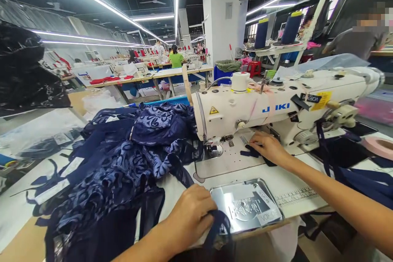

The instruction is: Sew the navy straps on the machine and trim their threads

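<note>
My left hand (190,213) is closed in front of the sewing machine, gripping a navy fabric strap (220,224) whose end curls out past the thumb. From that hand the navy cloth leads back toward a heap of navy lace garments (113,172) on the left. On the machine bed, the fingers of my right hand (267,146) are pinched at small dark navy fabric pieces (249,152), under the arm of the white JUKI sewing machine (224,110). The needle area sits left of these pieces, with no cloth visibly under it.
A shiny metal plate (245,202) is set in the tabletop by a printed ruler (296,196). At right lie a pink tape roll (379,147) and navy straps (365,180). Plastic-bagged items (46,135) stand left. Other people work at tables behind.
</note>
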Available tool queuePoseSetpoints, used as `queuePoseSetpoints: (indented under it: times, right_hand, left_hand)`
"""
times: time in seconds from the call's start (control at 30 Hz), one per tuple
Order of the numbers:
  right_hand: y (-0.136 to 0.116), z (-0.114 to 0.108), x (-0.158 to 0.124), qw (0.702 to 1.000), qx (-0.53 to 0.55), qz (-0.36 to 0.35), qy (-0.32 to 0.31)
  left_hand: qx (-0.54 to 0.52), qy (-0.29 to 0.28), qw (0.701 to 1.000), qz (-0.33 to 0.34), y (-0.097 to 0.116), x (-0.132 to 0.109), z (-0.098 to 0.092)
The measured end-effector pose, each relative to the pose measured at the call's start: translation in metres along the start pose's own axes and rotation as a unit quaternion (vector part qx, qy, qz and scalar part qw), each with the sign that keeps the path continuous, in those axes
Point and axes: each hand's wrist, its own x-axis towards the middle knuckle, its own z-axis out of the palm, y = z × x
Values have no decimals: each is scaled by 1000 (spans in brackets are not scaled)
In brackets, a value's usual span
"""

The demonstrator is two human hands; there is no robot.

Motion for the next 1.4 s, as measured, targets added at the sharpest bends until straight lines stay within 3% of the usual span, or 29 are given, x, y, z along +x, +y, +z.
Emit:
queuePoseSetpoints:
  times: [0.13,0.27,0.5,0.6,0.67,0.77,0.9,1.0,1.1,1.2,1.3,1.4]
  right_hand:
    - [-14,6,-8,990,-96,-94,-31]
    - [-32,17,-11,974,-157,-159,-43]
    - [-40,37,-5,982,-8,-172,-75]
    - [-39,41,-6,986,-11,-163,-25]
    - [-40,41,-9,985,-31,-169,-7]
    - [-42,38,-14,977,-42,-204,-37]
    - [-43,37,-16,963,-10,-267,-37]
    - [-41,41,-15,967,16,-253,-14]
    - [-38,45,-14,974,26,-225,-8]
    - [-36,45,-14,969,36,-245,-11]
    - [-38,41,-15,960,-5,-279,-34]
    - [-44,38,-14,955,-93,-273,-65]
  left_hand:
    - [-111,5,985,-131,-6,37,9]
    - [-92,-19,960,-264,-28,60,19]
    - [48,-39,936,-348,-40,62,25]
    - [174,-31,941,-287,-38,60,26]
    - [270,-30,947,-170,-38,57,26]
    - [366,-28,930,15,-40,54,24]
    - [421,9,895,148,-43,55,21]
    - [411,-22,887,210,-45,58,19]
    - [372,-102,897,218,-45,57,15]
    - [316,-168,923,145,-45,49,9]
    - [288,-190,935,81,-44,41,7]
    - [296,-185,934,77,-42,41,13]
